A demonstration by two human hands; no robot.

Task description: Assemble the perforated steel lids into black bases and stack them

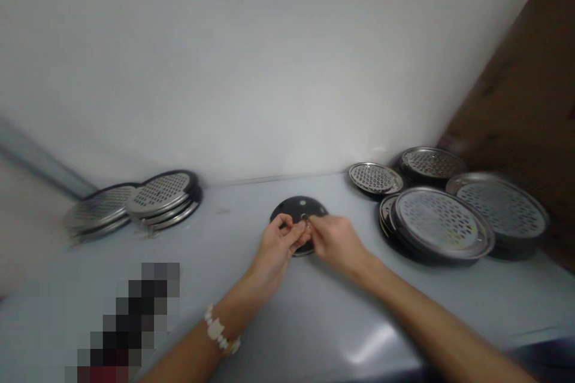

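Observation:
A round black disc point(293, 202) with several pale dots or holes lies on the grey table in front of me. My left hand point(279, 244) and my right hand point(336, 240) meet just above it, both with fingers pinched closed. Between the fingertips shows a small, shiny metal ring point(305, 217), loop-shaped and partly hidden by the fingers. Both hands seem to grip it from opposite sides. The lower part of the disc is covered by my hands, and I cannot tell whether the ring is attached to it. A pale beaded bracelet circles my left wrist.
At the left stand two low stacks of perforated metal discs point(162, 192) with black rims. Several more perforated discs point(438, 220) are piled at the right, beside a brown panel point(516, 84). A white wall point(269, 72) rises behind the grey table point(233, 203). The lower left is pixelated.

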